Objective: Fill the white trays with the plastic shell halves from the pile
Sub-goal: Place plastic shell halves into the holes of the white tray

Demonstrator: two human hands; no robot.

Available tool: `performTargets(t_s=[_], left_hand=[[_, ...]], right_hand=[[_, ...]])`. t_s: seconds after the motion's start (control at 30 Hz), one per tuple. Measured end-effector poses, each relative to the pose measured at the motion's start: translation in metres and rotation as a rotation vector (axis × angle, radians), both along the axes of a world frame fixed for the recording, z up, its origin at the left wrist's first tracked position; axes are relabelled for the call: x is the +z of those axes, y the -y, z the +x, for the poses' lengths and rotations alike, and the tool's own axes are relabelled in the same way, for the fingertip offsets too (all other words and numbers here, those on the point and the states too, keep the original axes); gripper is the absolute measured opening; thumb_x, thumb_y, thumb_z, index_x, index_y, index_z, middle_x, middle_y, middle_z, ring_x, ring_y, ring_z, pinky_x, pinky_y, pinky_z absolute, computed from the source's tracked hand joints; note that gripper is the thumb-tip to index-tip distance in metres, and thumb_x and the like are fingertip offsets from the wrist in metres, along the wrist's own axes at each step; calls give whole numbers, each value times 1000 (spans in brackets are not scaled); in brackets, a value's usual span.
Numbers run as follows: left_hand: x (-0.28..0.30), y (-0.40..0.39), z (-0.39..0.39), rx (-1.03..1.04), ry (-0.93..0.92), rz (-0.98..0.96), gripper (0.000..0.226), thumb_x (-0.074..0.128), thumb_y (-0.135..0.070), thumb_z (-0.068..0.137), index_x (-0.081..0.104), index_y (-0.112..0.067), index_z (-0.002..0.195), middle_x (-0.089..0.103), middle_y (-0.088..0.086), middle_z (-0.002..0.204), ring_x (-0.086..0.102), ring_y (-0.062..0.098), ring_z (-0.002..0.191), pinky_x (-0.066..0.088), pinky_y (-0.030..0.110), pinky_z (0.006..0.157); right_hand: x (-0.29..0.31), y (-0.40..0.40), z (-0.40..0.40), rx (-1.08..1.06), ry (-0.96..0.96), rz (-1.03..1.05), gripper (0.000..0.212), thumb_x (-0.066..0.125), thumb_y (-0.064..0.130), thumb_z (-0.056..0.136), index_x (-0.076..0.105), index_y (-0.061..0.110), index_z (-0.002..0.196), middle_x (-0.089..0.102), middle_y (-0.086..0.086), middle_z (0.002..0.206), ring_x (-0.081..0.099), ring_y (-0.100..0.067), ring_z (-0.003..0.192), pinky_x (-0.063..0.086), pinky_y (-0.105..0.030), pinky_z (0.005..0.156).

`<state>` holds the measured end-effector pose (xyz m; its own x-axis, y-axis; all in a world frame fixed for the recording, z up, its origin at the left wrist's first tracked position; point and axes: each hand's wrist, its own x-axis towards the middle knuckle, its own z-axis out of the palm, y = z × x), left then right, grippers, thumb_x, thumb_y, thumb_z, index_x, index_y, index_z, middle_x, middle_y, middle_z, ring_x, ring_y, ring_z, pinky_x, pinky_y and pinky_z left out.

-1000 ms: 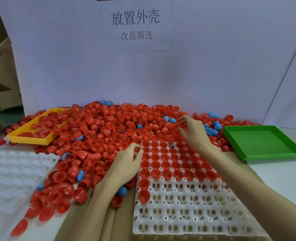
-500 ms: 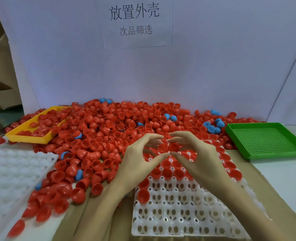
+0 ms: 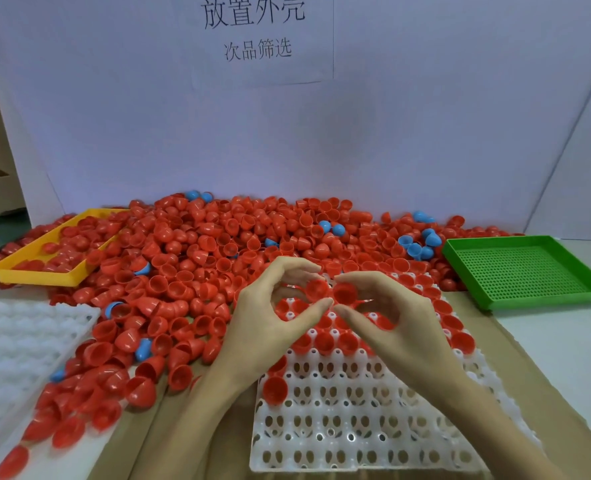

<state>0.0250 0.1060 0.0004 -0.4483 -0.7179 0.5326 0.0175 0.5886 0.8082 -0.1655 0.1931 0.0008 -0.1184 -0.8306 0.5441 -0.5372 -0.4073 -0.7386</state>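
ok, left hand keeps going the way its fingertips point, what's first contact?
Likely the red shell in the right hand. The left hand, pinching its own red shell half, points right across the white tray; the two shells sit almost touching, though depth is unclear.

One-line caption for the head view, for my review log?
Left hand and right hand each pinch a red shell half above the partly filled white tray, beside the red pile.

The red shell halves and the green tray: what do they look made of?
Red shell halves: apparently thin moulded plastic, glossy, with light glinting on the domes and rims. Green tray: looks like rigid plastic with a duller sheen; its floor is a regular grid of small holes, and its raised rim has a uniform colour.
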Motion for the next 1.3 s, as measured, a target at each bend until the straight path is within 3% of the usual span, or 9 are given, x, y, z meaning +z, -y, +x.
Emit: performTargets(t_s=[0.13, 0.27, 0.4, 0.53, 0.77, 0.97, 1.1, 1.2, 1.3], left_hand=[[-1, -1, -2, 0, 40, 19, 5, 69, -31, 102, 71, -27, 104, 75, -7, 98, 73, 18, 99, 57, 24, 86], [-1, -1, -3, -32, 52, 127, 16, 57, -32, 108, 71, -24, 109, 76, -2, 85, 75, 17, 83, 59, 28, 79], [1, -1, -3, -72, 37, 184, 21, 51, -34, 110, 69, -23, 113, 76, 5, 83, 74, 24, 76, 62, 34, 75], [0, 0, -3, -70, 51, 221, 21, 61, -43, 103, 69, -29, 116, 75, -6, 103, 75, 14, 90, 58, 22, 81], [-5, 1, -4, -19, 137, 117, 24, 76, -22, 96, 67, -34, 115, 71, -17, 113, 72, 10, 103, 62, 33, 87], [-5, 2, -2, -159, 113, 294, 20, 66, -7, 102, 71, -18, 118, 75, -2, 117, 78, 20, 100, 62, 32, 90], [1, 0, -1, -269, 46, 566, 34, 48, -30, 112, 73, -9, 119, 76, 8, 117, 77, 30, 102, 63, 34, 87], [2, 3, 3, -297, 53, 561, 28, 56, -31, 109, 74, -12, 118, 71, 19, 121, 74, 34, 108, 61, 34, 90], [3, 8, 10, -347, 50, 541, 19, 63, -17, 105, 74, -14, 119, 72, 13, 124, 74, 31, 112, 61, 35, 93]], right_hand=[[-3, 0, 4, 3, 103, 4, 34, 71, 25, 98, 66, 28, 131, 73, 9, 102, 74, -17, 97, 61, -25, 80], [-5, 0, 10, 56, 185, 60, 45, 72, 26, 96, 56, 31, 138, 71, 1, 99, 73, -22, 96, 61, -30, 81], [-5, -1, 13, 58, 173, 63, 26, 69, 25, 99, 64, 28, 124, 73, 2, 98, 74, -22, 93, 60, -30, 77], [-6, -1, 13, 45, 236, 82, 11, 64, 23, 102, 67, 20, 112, 75, 0, 93, 75, -21, 84, 59, -26, 69], [-7, 1, 10, 8, 185, 66, 22, 77, 39, 91, 67, 21, 97, 69, -1, 86, 67, -19, 75, 55, -27, 68], [-15, 1, 14, 56, 14, 23, 22, 75, 25, 95, 64, 34, 112, 67, 6, 91, 70, -21, 86, 60, -31, 74], [-15, 2, 15, 24, -111, -9, 33, 76, 17, 93, 62, 31, 120, 63, 11, 89, 67, -17, 83, 57, -23, 73], [-15, 1, 17, 20, -212, -60, 38, 79, 12, 91, 63, 28, 122, 62, 16, 92, 66, -14, 83, 55, -21, 71], [-14, 0, 17, 29, -200, -78, 44, 79, 8, 90, 59, 31, 122, 63, 17, 97, 68, -14, 85, 56, -22, 70]])
